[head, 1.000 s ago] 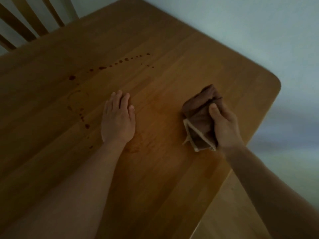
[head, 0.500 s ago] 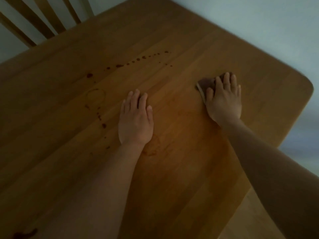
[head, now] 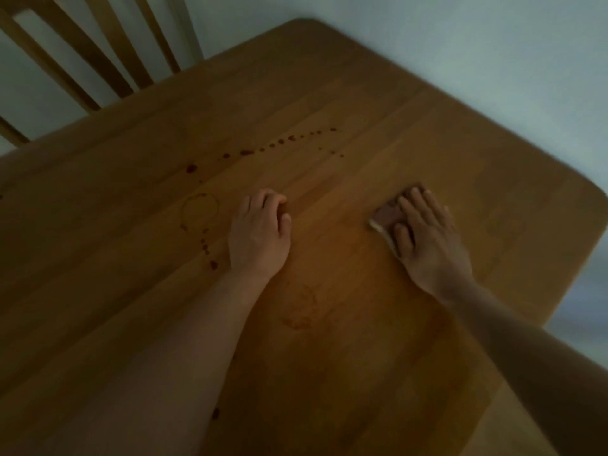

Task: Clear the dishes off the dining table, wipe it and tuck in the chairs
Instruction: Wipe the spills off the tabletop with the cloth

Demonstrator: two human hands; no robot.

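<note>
Now, the wiping step looks to be in hand — no dishes show on the table.

Table: the wooden table (head: 378, 373) fills the view, with a slat-backed chair (head: 98, 57) at its far left edge.

Cloth: a folded brown cloth (head: 386, 216) with a pale edge lies flat on the wood, pinned under the right hand (head: 431, 240); only its left and far parts show past the fingers.

Right hand: fingers spread and flat, pressing the cloth down rather than curling around it.

Left hand: the left hand (head: 258, 236) rests on the bare wood, fingers bent under loosely, holding nothing; it reads as a brace.

Spill: a dotted trail of dark drops (head: 279, 143) runs across the middle of the table, its long axis slanting from lower left up to the right, with a faint ring mark (head: 200, 209) and more drops (head: 209, 255) left of the left hand.

Key relation: the trail lies ahead and to the left of the cloth, its right end nearest — the left hand sits between the cloth and the ring mark, so a leftward sweep would likely call for that hand to lift.

Nearer hand: the left is closer to most stains, but the right has the cloth.

Faint ring: a second smeared ring (head: 301, 307) lies near the left wrist.

Writing: no brand, label or lettering can be read anywhere.
</note>
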